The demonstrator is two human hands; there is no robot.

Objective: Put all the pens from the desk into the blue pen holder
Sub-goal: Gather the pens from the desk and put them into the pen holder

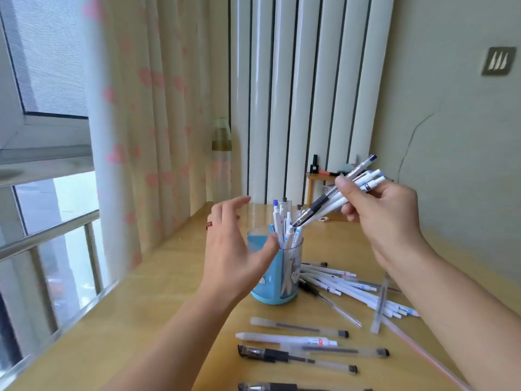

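At the far left we see a window (48, 66) with a metal rail (48, 235) across its lower pane, and beside it a pale curtain (135, 136) printed with pink hearts, hanging down to the counter's left edge. The counter (158, 320) is a light yellowish wood, smooth and a little glossy. A tall bottle (222, 159) stands at its back, just in front of white vertical panels (304, 94).

Our left hand (234, 249) is released, fingers spread, its thumb just beside the rim of the blue pen holder (270, 280) (whether it touches, we cannot tell). The holder stands upright mid-counter with several pens already in it.

Loose pens (298, 340) lie in rows on the near counter, and a heap of white pens (346, 286) sits just right of the holder.

Our right hand (386, 213) is clenched on a bundle of pens (338, 193), tilted so the tips point down over the holder's mouth.

Behind it a small wooden stand (318, 179) sits against the panels. The right wall (456, 136) is pale green, with a thin crack and a small plate (498, 61).
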